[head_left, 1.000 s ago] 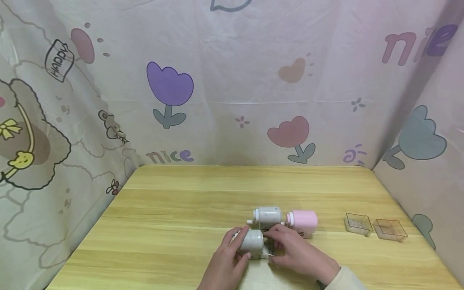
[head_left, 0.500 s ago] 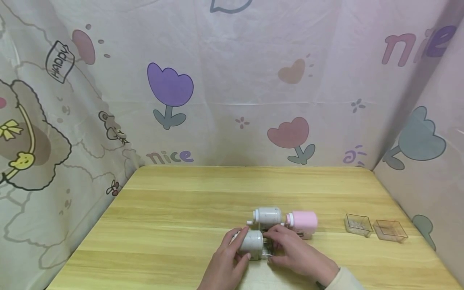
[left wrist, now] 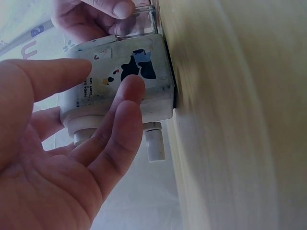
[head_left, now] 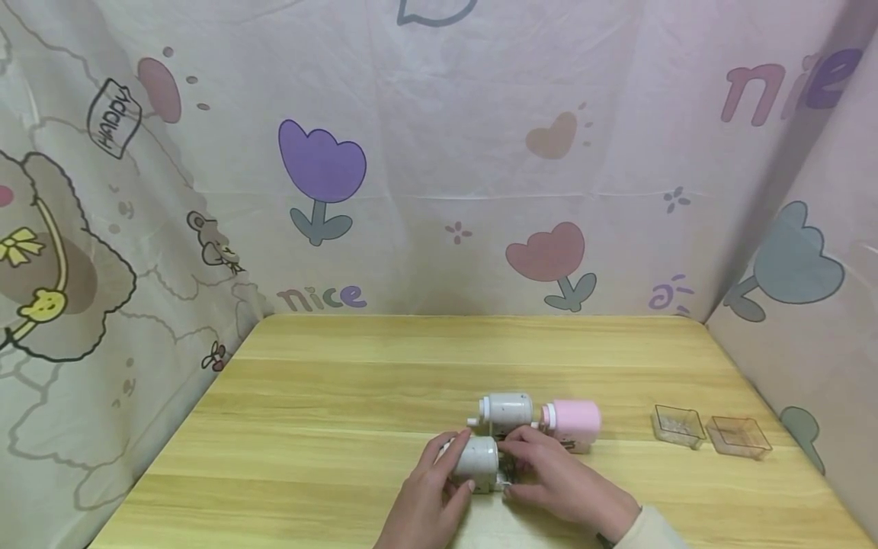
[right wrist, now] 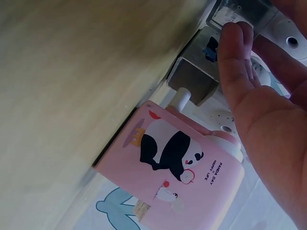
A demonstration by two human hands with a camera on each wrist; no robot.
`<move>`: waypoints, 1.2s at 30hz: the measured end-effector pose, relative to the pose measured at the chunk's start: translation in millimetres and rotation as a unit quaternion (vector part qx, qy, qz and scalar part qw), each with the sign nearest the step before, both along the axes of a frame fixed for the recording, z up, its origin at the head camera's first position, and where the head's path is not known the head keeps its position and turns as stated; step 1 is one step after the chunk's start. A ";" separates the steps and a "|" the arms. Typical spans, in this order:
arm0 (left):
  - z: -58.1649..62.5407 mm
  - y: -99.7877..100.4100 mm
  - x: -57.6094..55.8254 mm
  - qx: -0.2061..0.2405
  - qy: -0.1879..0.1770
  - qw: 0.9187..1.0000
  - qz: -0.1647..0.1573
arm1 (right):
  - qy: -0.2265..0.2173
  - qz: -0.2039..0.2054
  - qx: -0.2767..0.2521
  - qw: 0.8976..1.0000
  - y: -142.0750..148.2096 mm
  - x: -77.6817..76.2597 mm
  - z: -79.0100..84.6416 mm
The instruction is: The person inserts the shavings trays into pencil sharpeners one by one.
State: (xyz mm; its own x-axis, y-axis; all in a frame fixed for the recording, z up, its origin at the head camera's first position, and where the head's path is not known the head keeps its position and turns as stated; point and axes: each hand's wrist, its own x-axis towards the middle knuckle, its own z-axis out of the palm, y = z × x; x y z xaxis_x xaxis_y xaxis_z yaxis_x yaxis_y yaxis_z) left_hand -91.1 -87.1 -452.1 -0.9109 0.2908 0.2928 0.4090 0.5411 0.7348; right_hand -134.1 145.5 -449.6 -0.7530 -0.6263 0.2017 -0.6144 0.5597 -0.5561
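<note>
The near white sharpener (head_left: 478, 459) is standing on the bench (head_left: 329, 389) between the two hands, with a clear drawer (left wrist: 139, 24) showing partly outside its end on the person's right. The left hand (head_left: 427, 488) is gripping the body between thumb and fingers, while the right hand (head_left: 569, 479) is bending its thumb and fingers about the drawer, apparently pinching it. The drawer is looking like the likeliest trouble: if the thumb is pressing harder on one side than the fingers are, it could be skewing and jamming in its opening. If the left hand is bracing too lightly, any push could be sliding the body across the smooth wood. The crank handle (left wrist: 154, 143) is protruding below the left fingers, so a shifting grip could be catching it. Behind, the second white sharpener (head_left: 509, 408) and the pink sharpener (head_left: 576, 418) are standing close to the right hand, so a quick withdrawal could be knocking either one askew.
</note>
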 end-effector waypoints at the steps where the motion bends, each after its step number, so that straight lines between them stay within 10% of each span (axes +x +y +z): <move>1: 0.3 0.0 0.0 0.001 0.001 1.000 0.000 | 0.000 0.002 0.002 1.000 0.1 -0.2 0.3; 36: -1.8 -0.5 -0.8 -0.002 -0.007 1.000 -0.001 | 0.000 -0.008 -0.007 1.000 -7.0 -5.4 -1.1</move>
State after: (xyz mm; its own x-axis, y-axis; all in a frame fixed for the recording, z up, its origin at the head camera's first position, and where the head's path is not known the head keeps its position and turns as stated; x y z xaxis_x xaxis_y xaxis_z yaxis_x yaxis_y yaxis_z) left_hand -91.9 -87.6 -454.0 -0.9145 0.2933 0.2786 0.3992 0.5431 0.7387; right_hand -139.5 138.5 -450.7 -0.7625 -0.6116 0.2110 -0.6061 0.5611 -0.5638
